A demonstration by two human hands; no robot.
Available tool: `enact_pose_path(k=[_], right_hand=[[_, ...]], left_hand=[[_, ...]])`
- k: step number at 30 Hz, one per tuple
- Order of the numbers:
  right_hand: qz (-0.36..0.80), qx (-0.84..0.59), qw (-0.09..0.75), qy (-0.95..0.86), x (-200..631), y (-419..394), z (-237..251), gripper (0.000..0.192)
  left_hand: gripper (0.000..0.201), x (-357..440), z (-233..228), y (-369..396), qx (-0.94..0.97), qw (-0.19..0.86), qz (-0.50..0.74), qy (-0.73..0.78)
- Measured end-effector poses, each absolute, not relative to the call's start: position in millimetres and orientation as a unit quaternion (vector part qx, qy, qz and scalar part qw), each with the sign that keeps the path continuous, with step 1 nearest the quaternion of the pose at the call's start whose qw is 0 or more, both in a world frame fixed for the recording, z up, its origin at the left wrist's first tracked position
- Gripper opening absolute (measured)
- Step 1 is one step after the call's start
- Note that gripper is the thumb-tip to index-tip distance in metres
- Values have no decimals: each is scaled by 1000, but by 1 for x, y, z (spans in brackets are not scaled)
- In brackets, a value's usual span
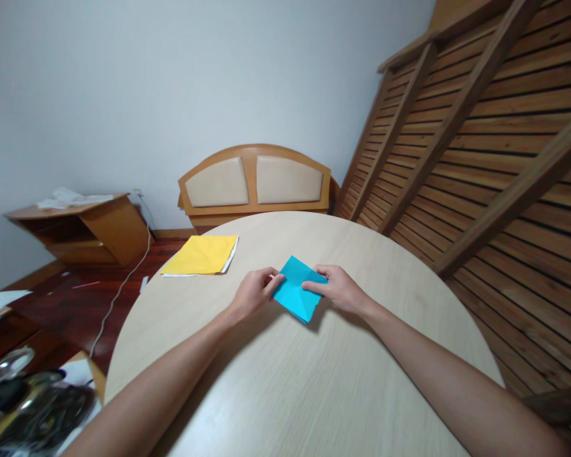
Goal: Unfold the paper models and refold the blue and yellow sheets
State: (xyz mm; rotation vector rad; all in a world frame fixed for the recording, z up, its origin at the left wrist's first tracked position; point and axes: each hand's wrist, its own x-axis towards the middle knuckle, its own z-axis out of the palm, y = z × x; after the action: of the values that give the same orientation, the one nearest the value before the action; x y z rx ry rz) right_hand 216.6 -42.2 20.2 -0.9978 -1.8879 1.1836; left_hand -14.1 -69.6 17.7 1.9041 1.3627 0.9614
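A folded sheet of bright blue paper [295, 289] is held between my two hands, just over the round table [285, 393]. It forms a small tilted square with creases running across its face and more than one layer at the lower edge. My left hand [254, 292] pinches its left corner between thumb and fingers. On the opposite side my right hand [340, 289] grips the right corner, thumb lying on top and fingers partly hidden behind the paper. Farther left on the table lies yellow paper [202, 254] over white sheets, apart from both hands.
A headboard [254, 181] stands behind the table's far edge. Wooden slats [476, 171] lean along the right side. At the left are a low cabinet [80, 231], a white cable [128, 279] on the floor, and a cluttered surface with a dark plastic bag [47, 412].
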Motion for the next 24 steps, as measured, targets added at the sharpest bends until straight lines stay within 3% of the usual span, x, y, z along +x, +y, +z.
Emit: enact_pose_path(k=[10, 17, 20, 24], right_hand=[[501, -415, 278, -707, 231, -30, 7, 39], [169, -423, 335, -825, 231, -36, 17, 24], [151, -332, 306, -879, 221, -45, 15, 34], [176, -297, 185, -920, 207, -54, -2, 66]], left_hand=[[42, -27, 8, -60, 756, 239, 289, 536], [40, -28, 2, -59, 761, 185, 247, 571], [38, -24, 0, -61, 768, 149, 220, 583], [34, -17, -2, -65, 780, 98, 198, 586]])
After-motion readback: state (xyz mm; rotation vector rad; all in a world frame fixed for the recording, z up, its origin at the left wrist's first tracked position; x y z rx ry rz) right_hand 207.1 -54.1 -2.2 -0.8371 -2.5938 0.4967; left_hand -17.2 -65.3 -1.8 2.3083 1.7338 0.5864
